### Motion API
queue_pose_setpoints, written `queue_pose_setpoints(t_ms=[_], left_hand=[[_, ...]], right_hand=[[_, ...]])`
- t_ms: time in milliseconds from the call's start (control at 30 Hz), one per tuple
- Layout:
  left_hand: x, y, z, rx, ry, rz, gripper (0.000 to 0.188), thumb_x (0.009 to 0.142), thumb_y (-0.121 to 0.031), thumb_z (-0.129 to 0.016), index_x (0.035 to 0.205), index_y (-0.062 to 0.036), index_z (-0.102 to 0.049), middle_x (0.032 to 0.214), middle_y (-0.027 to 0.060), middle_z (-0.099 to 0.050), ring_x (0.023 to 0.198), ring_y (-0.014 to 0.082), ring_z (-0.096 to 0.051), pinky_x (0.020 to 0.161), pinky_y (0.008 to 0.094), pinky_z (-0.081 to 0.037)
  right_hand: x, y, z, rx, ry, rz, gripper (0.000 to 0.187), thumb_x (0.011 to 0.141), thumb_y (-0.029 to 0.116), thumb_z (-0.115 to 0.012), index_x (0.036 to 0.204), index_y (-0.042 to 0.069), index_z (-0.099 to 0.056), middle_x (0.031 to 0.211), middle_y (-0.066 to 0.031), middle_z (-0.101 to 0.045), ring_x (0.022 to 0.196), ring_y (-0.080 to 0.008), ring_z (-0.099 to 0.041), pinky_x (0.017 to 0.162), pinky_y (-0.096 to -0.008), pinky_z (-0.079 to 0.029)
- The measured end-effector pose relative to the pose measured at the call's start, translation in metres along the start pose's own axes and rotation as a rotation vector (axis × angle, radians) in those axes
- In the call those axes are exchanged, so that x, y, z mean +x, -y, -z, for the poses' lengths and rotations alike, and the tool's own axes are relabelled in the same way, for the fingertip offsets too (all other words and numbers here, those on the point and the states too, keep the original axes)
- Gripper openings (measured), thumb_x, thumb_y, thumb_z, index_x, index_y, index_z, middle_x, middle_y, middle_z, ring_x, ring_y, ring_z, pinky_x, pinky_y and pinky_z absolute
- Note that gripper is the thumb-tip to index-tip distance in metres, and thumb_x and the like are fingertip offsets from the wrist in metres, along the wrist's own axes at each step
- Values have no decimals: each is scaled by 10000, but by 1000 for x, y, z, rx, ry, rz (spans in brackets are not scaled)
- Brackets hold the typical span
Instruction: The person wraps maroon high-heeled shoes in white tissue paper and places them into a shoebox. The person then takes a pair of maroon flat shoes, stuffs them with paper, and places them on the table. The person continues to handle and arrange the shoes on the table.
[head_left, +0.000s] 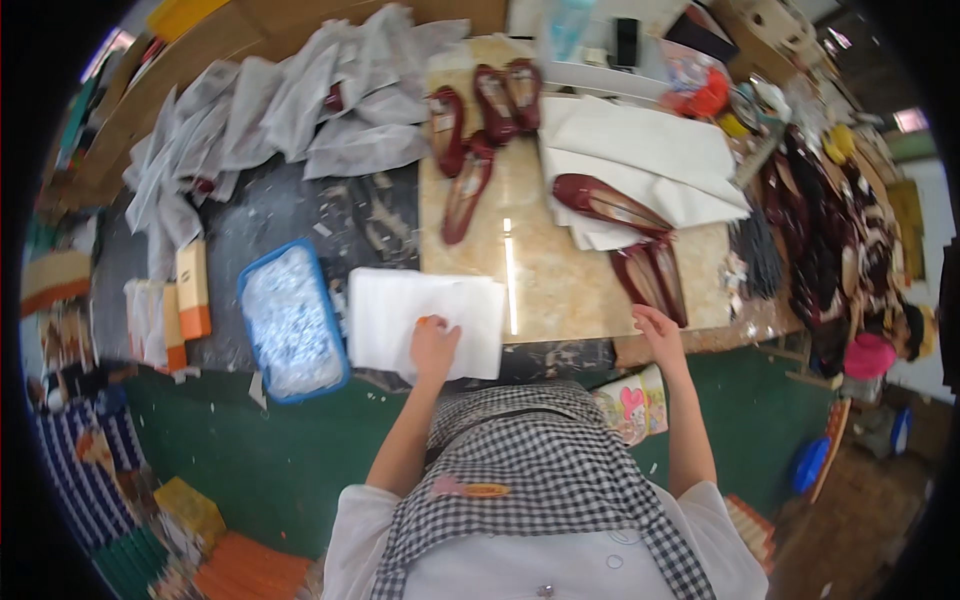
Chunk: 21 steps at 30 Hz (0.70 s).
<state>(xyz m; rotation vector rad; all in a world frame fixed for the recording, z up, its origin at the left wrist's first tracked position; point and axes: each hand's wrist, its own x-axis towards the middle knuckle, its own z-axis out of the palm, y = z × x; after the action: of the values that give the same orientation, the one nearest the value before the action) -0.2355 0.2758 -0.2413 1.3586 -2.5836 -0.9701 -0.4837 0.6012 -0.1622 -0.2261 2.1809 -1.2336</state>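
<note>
My left hand rests on a stack of white paper sheets at the table's front edge. Its fingers are curled and pressed together on the top sheet, with a small orange spot at one fingertip. Just beyond the front edge, near the heel end of a dark red patent flat shoe, is my right hand. Its fingers are loosely bent and apart, with nothing visible in them. A second dark red flat lies above that shoe, across folded white sheets.
Several red flats lie at the table's back middle. Left of the paper stands a blue tray of clear packets, beside orange boxes. Crumpled white wrapping covers the back left; glossy dark red shoes are heaped at the right.
</note>
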Motion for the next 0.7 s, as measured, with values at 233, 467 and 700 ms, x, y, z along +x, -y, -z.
queue_pose_setpoints(t_ms=[233,467,700], left_hand=[[4,-22,20,-449,126,159,256,774,-209,-690,840,22,-602,664,87,-618,611,152,-577,581,304,-457],[-3,-94,61,-532,-25,64,327,919,-233,-569,708,17,-566,578,-64,-404,566,33,-300,469,239,-231],[-13,-89,76,-753,-100,112,392,958,-241,-504,625,-39,-459,581,-82,-373,565,27,-286,473,239,-231]], right_hand=[[-2,-28,32,-432,-253,133,423,785,191,-686,1174,63,-580,1141,-177,-597,1106,-311,-550,921,-409,-444],[38,-42,26,-942,-321,73,673,602,235,-819,1187,153,-495,1412,-177,-317,1246,-399,-367,975,-530,-357],[-20,-34,-37,-874,-215,170,570,595,210,-814,1097,147,-552,1374,-176,-355,1229,-403,-371,943,-513,-367]])
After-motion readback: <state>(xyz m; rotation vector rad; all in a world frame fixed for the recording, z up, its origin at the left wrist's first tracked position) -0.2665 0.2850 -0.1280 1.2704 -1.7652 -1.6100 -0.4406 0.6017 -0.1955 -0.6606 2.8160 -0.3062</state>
